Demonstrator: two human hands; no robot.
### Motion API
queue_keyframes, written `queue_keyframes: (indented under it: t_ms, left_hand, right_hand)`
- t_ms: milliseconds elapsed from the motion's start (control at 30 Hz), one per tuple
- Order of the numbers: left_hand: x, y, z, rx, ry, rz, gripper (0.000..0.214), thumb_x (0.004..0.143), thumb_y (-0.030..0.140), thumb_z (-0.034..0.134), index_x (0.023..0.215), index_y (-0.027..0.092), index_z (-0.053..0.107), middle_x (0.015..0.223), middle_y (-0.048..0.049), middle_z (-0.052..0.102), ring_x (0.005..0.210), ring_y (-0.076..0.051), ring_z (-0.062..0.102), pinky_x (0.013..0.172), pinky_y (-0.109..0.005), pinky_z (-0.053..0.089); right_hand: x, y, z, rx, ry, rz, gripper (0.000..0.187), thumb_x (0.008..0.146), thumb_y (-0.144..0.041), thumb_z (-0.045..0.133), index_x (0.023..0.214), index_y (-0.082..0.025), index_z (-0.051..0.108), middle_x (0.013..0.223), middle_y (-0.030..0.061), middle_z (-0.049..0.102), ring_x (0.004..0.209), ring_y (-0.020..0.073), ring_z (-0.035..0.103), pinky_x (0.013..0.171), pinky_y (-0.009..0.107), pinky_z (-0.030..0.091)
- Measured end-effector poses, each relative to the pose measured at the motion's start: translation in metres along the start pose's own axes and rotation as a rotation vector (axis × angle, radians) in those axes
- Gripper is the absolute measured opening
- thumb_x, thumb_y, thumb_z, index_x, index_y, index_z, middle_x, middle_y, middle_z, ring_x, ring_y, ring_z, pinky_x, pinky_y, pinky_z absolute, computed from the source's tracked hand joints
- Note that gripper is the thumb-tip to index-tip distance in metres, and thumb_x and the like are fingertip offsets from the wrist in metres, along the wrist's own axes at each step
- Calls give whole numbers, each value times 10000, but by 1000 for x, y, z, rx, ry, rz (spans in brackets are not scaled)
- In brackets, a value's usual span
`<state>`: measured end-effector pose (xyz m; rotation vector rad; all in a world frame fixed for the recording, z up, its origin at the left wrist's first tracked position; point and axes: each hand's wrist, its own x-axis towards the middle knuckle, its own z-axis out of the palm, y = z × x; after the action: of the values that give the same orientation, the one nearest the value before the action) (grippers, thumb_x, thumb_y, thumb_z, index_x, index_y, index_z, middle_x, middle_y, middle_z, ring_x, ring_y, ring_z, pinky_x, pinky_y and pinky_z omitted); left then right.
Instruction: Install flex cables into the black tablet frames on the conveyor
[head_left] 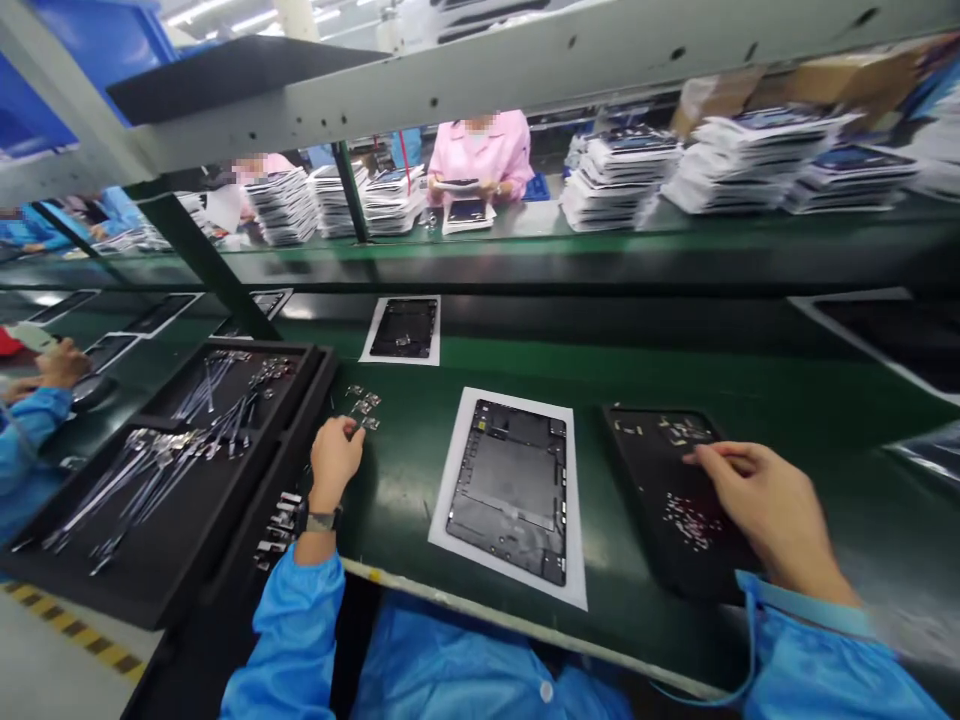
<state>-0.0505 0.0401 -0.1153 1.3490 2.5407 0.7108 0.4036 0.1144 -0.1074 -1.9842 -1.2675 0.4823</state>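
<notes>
An open tablet shell (512,490) lies on a white sheet (574,560) on the green bench in front of me. My left hand (335,455), in a blue sleeve with a wristwatch, is curled with its fingertips pinching at several small metal parts (363,405) on the bench. My right hand (765,505) rests on a black tray (660,500) holding tiny loose pieces (694,520); its fingers point left, pressed together over the tray's upper part.
A black tray (172,480) of long flex cables sits at my left. A second tablet shell (404,328) lies further back. Another worker's hand (64,362) is at far left. Across the line, a person in pink (480,155) sits among stacked tablets (619,175).
</notes>
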Motion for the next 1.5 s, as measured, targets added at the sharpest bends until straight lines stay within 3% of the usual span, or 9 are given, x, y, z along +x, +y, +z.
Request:
queue_keyframes:
  t_ms: [133,267,433,567,733,900,1033,1267,1500]
  left_hand:
    - [25,9,11,-42,18,-44,39,762,214,696,782,187,677,995,-139,678,1081,-319,582,890,-397,437]
    - [36,7,18,-166,-7,-58,148,654,149,761,620,196,625,826,-94,675,979,-282,609,865,-372,443]
    - [41,3,18,-447,-98,-55,143,610,148,763,662,168,631,659,-35,658,668,-183,630,689,-302,467]
    - [42,3,10,-648,-156,-29,212,581,255,788,728,148,678,672,-46,687,668,-169,641,672,-279,472]
    - [42,4,2,-741,-177,4,284,567,378,797,700,158,677,634,-24,663,575,-135,563,587,-260,419]
    - [40,12,6,-726,-262,64,249,511,312,838,615,161,670,608,-22,661,611,-147,589,638,-266,437]
    - [39,16,13,-731,-314,64,253,547,336,818,707,163,727,668,-46,710,678,-180,644,680,-285,465]
    - [38,19,19,-781,-359,42,285,527,366,825,675,150,713,687,-72,729,643,-178,641,606,-267,443]
    - [38,20,21,-871,-339,-19,377,515,329,833,823,127,751,677,-65,716,584,-151,609,538,-246,414]
  right_hand:
    - [-16,-22,-8,516,2,254,212,525,-305,683,690,-212,588,646,34,678,710,208,629,605,272,415]
    - [-21,-23,-8,716,-9,329,203,445,-236,718,622,-194,627,628,11,664,642,137,567,566,224,416]
    - [-22,-27,-7,772,-117,383,237,360,-187,758,583,-181,679,635,28,706,682,121,624,591,152,484]
    - [-23,-32,-3,749,-182,395,286,330,-200,785,608,-178,722,645,39,726,729,129,663,650,121,518]
    - [-19,-27,3,689,-262,414,266,333,-235,801,582,-198,717,597,27,712,660,132,649,588,142,510]
    - [-19,-24,7,614,-381,353,315,351,-290,823,644,-209,742,651,34,733,706,180,671,683,240,532]
    - [-19,-24,11,551,-443,238,352,380,-369,832,671,-197,734,689,62,741,783,243,684,828,343,521]
    - [-21,-33,19,433,-577,27,458,520,-583,815,729,-193,695,653,58,721,738,236,677,774,348,507]
    - [-28,-40,30,489,-649,-46,554,497,-666,828,768,-191,738,640,65,723,686,233,689,717,339,523]
